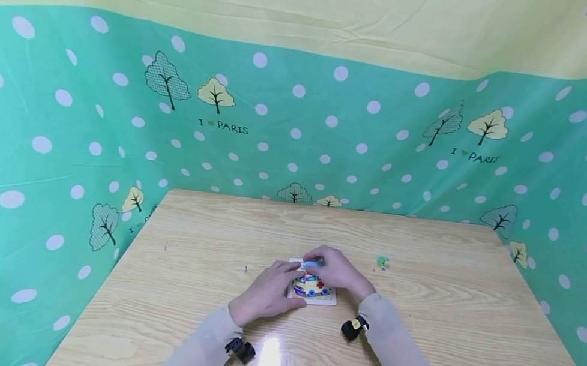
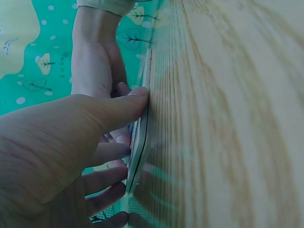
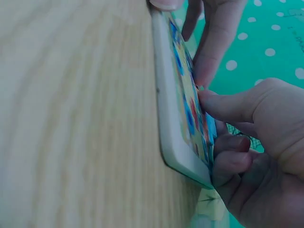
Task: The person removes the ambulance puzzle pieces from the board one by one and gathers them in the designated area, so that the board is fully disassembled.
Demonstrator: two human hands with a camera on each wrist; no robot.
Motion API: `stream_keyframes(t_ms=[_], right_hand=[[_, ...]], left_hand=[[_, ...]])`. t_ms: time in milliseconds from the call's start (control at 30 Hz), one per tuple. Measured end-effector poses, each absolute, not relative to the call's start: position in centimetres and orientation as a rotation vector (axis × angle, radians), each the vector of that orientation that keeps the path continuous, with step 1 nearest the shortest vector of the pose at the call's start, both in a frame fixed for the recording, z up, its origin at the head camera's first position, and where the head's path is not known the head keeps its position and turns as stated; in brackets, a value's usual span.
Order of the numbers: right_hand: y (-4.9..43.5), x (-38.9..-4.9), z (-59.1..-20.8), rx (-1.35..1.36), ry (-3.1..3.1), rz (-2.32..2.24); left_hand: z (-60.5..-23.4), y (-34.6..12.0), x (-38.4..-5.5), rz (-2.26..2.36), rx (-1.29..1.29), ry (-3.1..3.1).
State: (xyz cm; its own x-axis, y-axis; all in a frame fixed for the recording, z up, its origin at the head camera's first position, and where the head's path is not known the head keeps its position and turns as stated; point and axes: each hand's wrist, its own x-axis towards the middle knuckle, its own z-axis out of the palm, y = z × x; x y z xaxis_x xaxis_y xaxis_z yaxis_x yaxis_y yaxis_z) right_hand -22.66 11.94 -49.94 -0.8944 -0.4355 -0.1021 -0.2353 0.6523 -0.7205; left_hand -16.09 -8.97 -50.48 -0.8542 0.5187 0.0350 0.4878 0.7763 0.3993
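Note:
A small white-framed jigsaw puzzle board (image 1: 333,301) with a yellow vehicle picture lies on the table. My left hand (image 1: 271,289) holds it by the left side, thumb at the near edge and fingers over the picture. In the left wrist view, the thumb of that hand (image 2: 61,128) touches the board's edge (image 2: 141,137). At the far part of the board, my right hand (image 1: 338,271) pinches a blue puzzle piece (image 1: 311,264). The right wrist view shows that hand (image 3: 266,137) with thumb on the picture and fingers curled at the far edge; they partly hide the piece.
To the right of the board lies a loose green-and-blue puzzle piece (image 1: 382,262). A tiny dark bit (image 1: 246,269) sits left of the board. The wooden table (image 1: 201,227) meets a green dotted cloth (image 1: 276,145) at its back and sides.

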Motion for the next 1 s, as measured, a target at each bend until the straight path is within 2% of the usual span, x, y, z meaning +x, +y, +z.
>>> stream_keyframes(t_ms=[1000], right_hand=[[13.6,-23.4,-50.4,-0.548,2.487,-1.215]], left_hand=[[-50.5,-8.9,-16.1,0.613,0.828,2.880]])
